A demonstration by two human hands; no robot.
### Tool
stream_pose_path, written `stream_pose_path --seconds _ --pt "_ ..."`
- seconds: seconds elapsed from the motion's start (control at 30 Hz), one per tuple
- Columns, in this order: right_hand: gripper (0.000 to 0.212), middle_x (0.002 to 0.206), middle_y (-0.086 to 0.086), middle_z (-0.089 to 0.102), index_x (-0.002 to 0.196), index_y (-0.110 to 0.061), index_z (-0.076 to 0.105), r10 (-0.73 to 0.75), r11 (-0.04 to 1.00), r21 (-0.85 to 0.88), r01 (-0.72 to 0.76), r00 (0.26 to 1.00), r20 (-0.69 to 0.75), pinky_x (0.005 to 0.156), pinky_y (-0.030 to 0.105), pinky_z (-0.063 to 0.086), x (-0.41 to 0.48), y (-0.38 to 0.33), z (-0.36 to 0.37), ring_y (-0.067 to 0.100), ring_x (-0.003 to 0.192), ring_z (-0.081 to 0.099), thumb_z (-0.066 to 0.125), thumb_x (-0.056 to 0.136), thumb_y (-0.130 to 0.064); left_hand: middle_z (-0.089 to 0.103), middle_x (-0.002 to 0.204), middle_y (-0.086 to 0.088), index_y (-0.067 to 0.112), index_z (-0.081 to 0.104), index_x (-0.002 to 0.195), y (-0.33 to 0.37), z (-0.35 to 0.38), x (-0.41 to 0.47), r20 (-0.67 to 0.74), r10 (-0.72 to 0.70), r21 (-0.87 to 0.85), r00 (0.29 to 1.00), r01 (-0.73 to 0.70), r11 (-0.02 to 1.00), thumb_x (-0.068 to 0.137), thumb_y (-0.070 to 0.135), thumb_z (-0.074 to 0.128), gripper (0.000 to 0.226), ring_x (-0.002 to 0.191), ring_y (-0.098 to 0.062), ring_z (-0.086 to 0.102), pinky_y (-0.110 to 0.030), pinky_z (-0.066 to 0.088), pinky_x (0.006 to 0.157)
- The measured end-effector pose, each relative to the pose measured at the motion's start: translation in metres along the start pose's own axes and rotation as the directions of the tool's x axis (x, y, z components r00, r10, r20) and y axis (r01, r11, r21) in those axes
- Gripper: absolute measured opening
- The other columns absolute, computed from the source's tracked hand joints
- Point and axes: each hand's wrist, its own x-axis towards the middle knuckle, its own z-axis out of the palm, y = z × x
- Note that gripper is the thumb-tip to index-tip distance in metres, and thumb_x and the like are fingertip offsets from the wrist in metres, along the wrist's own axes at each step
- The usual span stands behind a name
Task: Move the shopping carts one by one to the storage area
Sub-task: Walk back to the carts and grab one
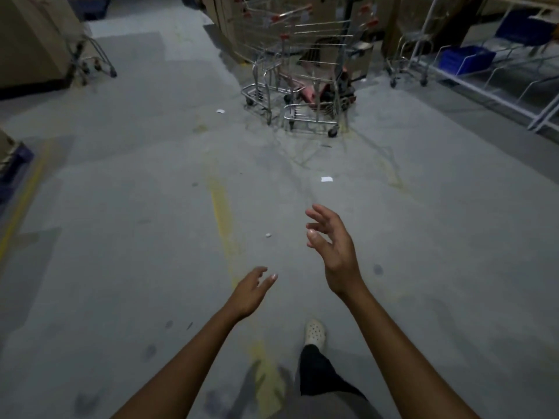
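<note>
Both bare hands out in front, empty. Left hand (252, 293) low, fingers loosely spread; right hand (331, 249) higher, grip spread, palm turned inward. Cluster of silver wire shopping carts with red handle caps (298, 74) stands well ahead on the grey concrete floor (136, 207), beside stacked cardboard boxes (223, 16). White perforated clog (315, 332) below.

A single wide-angle camera worn on the head looks forward and down over a grey concrete floor (121, 237); both bare forearms reach in from the bottom edge, nearest the lens; a cluster of nested chrome wire shopping carts (302, 71) stands far ahead, near the top edge.
</note>
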Motion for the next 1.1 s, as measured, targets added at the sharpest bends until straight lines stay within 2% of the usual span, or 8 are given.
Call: stream_pose_path --seconds 0.13,0.23,0.37,0.5,0.63,0.77,0.93,1.1 --pt "0.067 0.129 -0.012 0.060 0.136 -0.029 0.051 0.144 0.986 -0.082 -0.144 0.990 0.001 0.093 0.039 0.054 0.130 0.063 -0.014 0.003 0.110 0.060 0.057 0.077 -0.061 0.048 0.148 0.003 0.023 0.046 0.143 0.105 -0.039 0.105 -0.107 0.161 -0.058 0.981 -0.168 0.984 0.095 0.059 0.047 0.060 0.128 -0.012 0.050 -0.026 0.038 0.097" --pt "0.064 0.126 -0.006 0.063 0.130 -0.032 0.053 0.249 0.960 -0.139 -0.244 0.968 0.017 0.092 0.042 0.055 0.217 0.105 -0.023 0.006 0.104 0.062 0.061 0.075 -0.064 0.048 0.146 0.008 0.027 0.044 0.145 0.186 -0.081 0.167 -0.195 0.307 -0.062 0.931 -0.324 0.944 0.090 0.072 0.045 0.072 0.126 -0.002 0.048 -0.025 0.040 0.100" --pt "0.045 0.131 0.004 0.061 0.133 -0.028 0.052 0.368 0.905 -0.261 -0.337 0.926 0.081 0.090 0.040 0.054 0.311 0.153 -0.027 0.016 0.103 0.062 0.066 0.093 -0.042 0.048 0.143 0.011 0.029 0.042 0.144 0.258 -0.139 0.239 -0.335 0.449 -0.053 0.828 -0.493 0.869 0.088 0.067 0.041 0.068 0.129 0.004 0.045 -0.011 0.040 0.097" --pt "0.046 0.131 0.004 0.059 0.136 -0.023 0.051 0.408 0.876 -0.320 -0.360 0.908 0.096 0.090 0.035 0.051 0.407 0.193 -0.016 0.015 0.101 0.060 0.064 0.095 -0.038 0.048 0.144 0.008 0.029 0.042 0.145 0.280 -0.183 0.332 -0.403 0.468 -0.045 0.786 -0.528 0.848 0.089 0.065 0.042 0.067 0.129 0.004 0.045 -0.012 0.041 0.099" --pt "0.045 0.132 0.004 0.059 0.136 -0.023 0.052 0.376 0.892 -0.305 -0.334 0.922 0.091 0.091 0.037 0.053 0.528 0.223 0.011 0.015 0.102 0.060 0.064 0.095 -0.036 0.046 0.147 0.010 0.030 0.042 0.145 0.265 -0.219 0.459 -0.399 0.416 -0.072 0.817 -0.480 0.875 0.088 0.068 0.042 0.069 0.126 0.009 0.044 -0.015 0.040 0.097" --pt "0.042 0.131 0.004 0.060 0.133 -0.028 0.052 0.321 0.923 -0.257 -0.287 0.942 0.098 0.094 0.044 0.054 0.658 0.224 0.052 0.012 0.104 0.061 0.066 0.094 -0.037 0.046 0.148 0.007 0.025 0.042 0.147 0.241 -0.256 0.585 -0.361 0.277 -0.140 0.891 -0.345 0.928 0.092 0.063 0.047 0.067 0.127 -0.005 0.048 -0.025 0.040 0.099" --pt "0.054 0.125 -0.009 0.062 0.128 -0.033 0.053 0.153 0.978 -0.162 -0.132 0.980 0.126 0.092 0.041 0.055 0.806 0.161 0.108 0.006 0.106 0.062 0.061 0.079 -0.055 0.050 0.146 -0.001 0.023 0.044 0.145 0.218 -0.312 0.710 -0.262 0.080 -0.157 0.962 -0.124 0.980 0.095 0.060 0.048 0.062 0.126 -0.016 0.052 -0.030 0.041 0.100" --pt "0.061 0.132 -0.011 0.060 0.137 -0.028 0.051 -0.039 0.999 -0.021 0.043 0.984 0.173 0.088 0.035 0.055 0.923 0.100 0.152 0.008 0.113 0.060 0.058 0.082 -0.054 0.051 0.145 -0.008 0.021 0.047 0.142 0.191 -0.366 0.799 -0.112 -0.069 -0.139 0.991 0.053 0.989 0.083 0.072 0.043 0.078 0.130 -0.022 0.050 -0.033 0.040 0.101"
